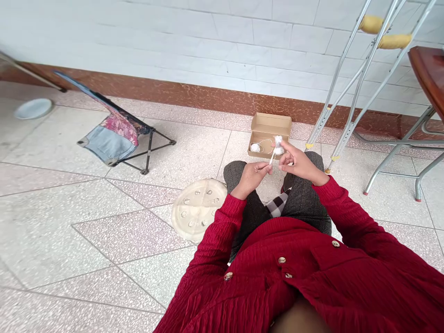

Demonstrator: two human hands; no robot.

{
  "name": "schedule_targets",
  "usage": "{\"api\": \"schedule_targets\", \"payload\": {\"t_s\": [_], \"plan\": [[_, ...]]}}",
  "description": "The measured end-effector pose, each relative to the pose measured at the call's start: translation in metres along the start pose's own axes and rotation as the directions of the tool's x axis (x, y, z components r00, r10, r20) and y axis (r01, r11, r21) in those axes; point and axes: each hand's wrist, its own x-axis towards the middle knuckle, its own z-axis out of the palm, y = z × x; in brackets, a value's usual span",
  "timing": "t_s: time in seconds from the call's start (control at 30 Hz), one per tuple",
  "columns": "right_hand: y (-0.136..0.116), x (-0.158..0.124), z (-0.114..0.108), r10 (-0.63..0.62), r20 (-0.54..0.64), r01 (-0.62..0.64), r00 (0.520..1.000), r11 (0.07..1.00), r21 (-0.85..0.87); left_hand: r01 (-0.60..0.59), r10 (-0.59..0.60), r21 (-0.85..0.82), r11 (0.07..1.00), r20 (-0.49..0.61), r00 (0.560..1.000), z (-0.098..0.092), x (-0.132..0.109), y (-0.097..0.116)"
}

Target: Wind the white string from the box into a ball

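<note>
Above my knees, my left hand (252,177) is closed, its thumb and fingertips pinching the lower end of a slim white piece (272,158). I cannot tell whether that piece is a stick or gathered yarn. My right hand (299,163) is beside it, fingers curled, the forefinger reaching to a white fluffy bundle (278,140). What its fingers grip is too small to make out. Behind the hands an open cardboard box (270,124) sits on the floor. Inside it lies a small white yarn ball (255,147), with a loose white strand (266,141) looping across the box.
A folding stool (116,134) stands to the left, with a pale round dish (33,108) farther off. A round cream mat (194,208) lies beside my left knee. Crutches (357,88) lean on the tiled wall (239,32) at right, near a brown-topped metal-legged seat (428,74).
</note>
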Motion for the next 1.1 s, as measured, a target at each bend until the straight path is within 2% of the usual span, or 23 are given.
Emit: {"api": "schedule_targets", "payload": {"t_s": [0.1,0.17,0.2,0.3,0.37,0.47,0.57,0.63,0.73,0.83,0.9,0.93,1.03,1.1], "plan": [[0.022,0.003,0.001,0.021,-0.047,-0.033,0.999,0.957,-0.288,-0.047,0.05,0.052,0.998,-0.044,0.998,-0.011,-0.002,0.009],[0.031,-0.001,0.006,0.056,-0.016,-0.058,0.998,0.932,-0.357,-0.085,0.093,0.084,0.993,-0.101,0.991,-0.018,0.0,0.012],[0.032,-0.005,0.008,0.085,0.02,-0.073,0.996,0.938,-0.338,-0.102,0.113,0.093,0.99,-0.122,0.986,-0.021,0.003,0.012],[0.024,-0.015,0.015,0.166,0.22,-0.156,0.961,0.986,-0.062,-0.133,0.141,0.061,0.989,-0.148,0.979,-0.023,0.011,0.009],[0.012,-0.02,0.015,0.13,0.312,-0.199,0.941,0.96,0.197,-0.109,0.106,-0.014,0.994,-0.142,0.984,-0.02,0.014,0.004],[-0.006,-0.021,0.011,0.027,0.279,-0.157,0.96,0.877,0.454,-0.033,0.02,-0.134,0.99,-0.099,0.995,-0.009,0.013,-0.003],[-0.015,-0.016,0.004,-0.023,0.191,-0.076,0.981,0.865,0.496,-0.004,-0.001,-0.197,0.98,-0.025,1.0,0.002,0.007,-0.004],[-0.012,-0.009,-0.001,-0.018,0.116,-0.032,0.993,0.91,0.413,-0.002,0.009,-0.195,0.981,0.036,0.999,0.007,0.002,-0.003],[0.004,-0.001,-0.006,0.025,-0.018,-0.023,1.0,0.995,0.101,-0.009,0.019,-0.115,0.993,0.084,0.996,0.007,-0.003,0.002],[0.025,-0.001,-0.002,0.059,-0.078,-0.078,0.995,0.961,-0.267,-0.035,0.036,-0.024,0.999,0.05,0.998,-0.004,-0.003,0.008],[0.033,-0.007,0.004,0.107,-0.032,-0.111,0.994,0.928,-0.357,-0.046,0.046,0.006,0.999,-0.008,0.999,-0.016,0.0,0.009],[0.033,-0.011,0.007,0.135,0.013,-0.123,0.991,0.934,-0.335,-0.052,0.053,0.013,0.999,-0.035,0.998,-0.021,0.003,0.009],[0.022,-0.023,0.014,0.186,0.244,-0.172,0.952,0.982,-0.074,-0.057,0.057,-0.002,0.998,-0.063,0.996,-0.026,0.01,0.006],[0.008,-0.027,0.015,0.15,0.374,-0.216,0.915,0.966,0.144,-0.019,0.015,-0.065,0.998,-0.062,0.998,-0.021,0.014,0.001]]}}
